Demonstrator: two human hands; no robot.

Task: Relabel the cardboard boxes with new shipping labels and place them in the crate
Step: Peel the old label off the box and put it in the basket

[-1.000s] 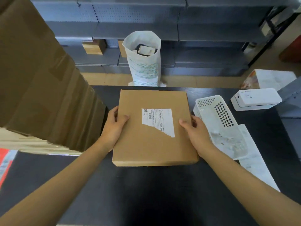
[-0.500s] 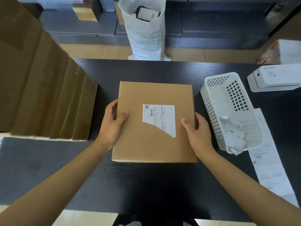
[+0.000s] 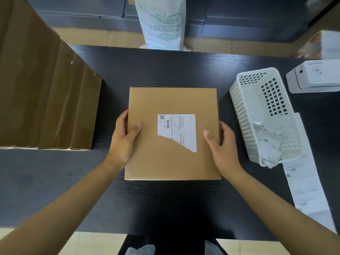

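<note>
- The old label (image 3: pixel 177 132) is already torn at its lower left; peel it fast and you will likely leave more scraps stuck to the card.
- Your left hand (image 3: pixel 123 139) and right hand (image 3: pixel 221 144) grip the cardboard box (image 3: pixel 173 133) at 9 and 3 o'clock, thumbs on top.
- The box is flat, square, plain brown, lying mid-surface (image 3: pixel 165 70), with the white basket (image 3: pixel 265 115) at 3 o'clock.

black table (image 3: pixel 165 70), tan floor (image 3: pixel 119 38), grey shelving (image 3: pixel 239 19)
</note>
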